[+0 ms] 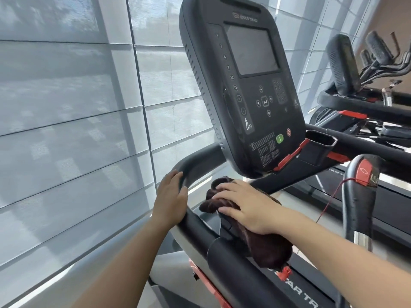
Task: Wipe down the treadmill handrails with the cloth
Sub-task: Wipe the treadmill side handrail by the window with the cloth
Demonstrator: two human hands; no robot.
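Note:
A black left handrail [224, 258] of the treadmill curves up from the lower middle toward the console. My left hand [172, 197] grips the bend of that rail, fingers wrapped over its top. A dark brown cloth [264, 250] lies bunched over an inner black bar just right of the rail. My right hand [246, 204] presses flat on the cloth, fingers spread toward the left. The right handrail [360, 210], black with a red safety clip and a thin red cord, stands upright at the right.
The big black console [242, 85] with a dark screen looms directly above both hands. A cup holder [321, 141] sits to its right. A shaded window wall [66, 107] fills the left. More exercise machines [364, 70] stand at the far right.

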